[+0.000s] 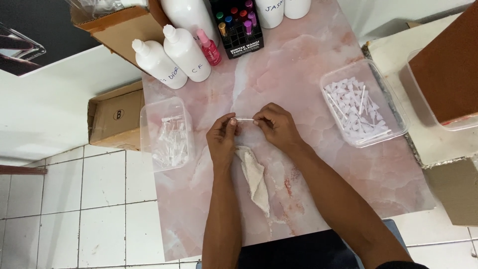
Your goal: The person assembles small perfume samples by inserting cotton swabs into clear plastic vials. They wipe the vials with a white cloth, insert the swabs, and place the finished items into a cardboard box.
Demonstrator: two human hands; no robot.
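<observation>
My left hand and my right hand meet over the middle of the pink marbled tabletop. Between their fingertips they pinch a small thin white plastic tube piece, held level, one hand at each end. Just below my hands a crumpled off-white cloth lies on the table, partly under my left wrist.
A clear tub of white plastic pump parts stands at the right; a clear tub of small clear parts overhangs the table's left edge. White bottles, a pink spray bottle and a black rack of small vials stand at the back. Cardboard boxes sit on the floor at left.
</observation>
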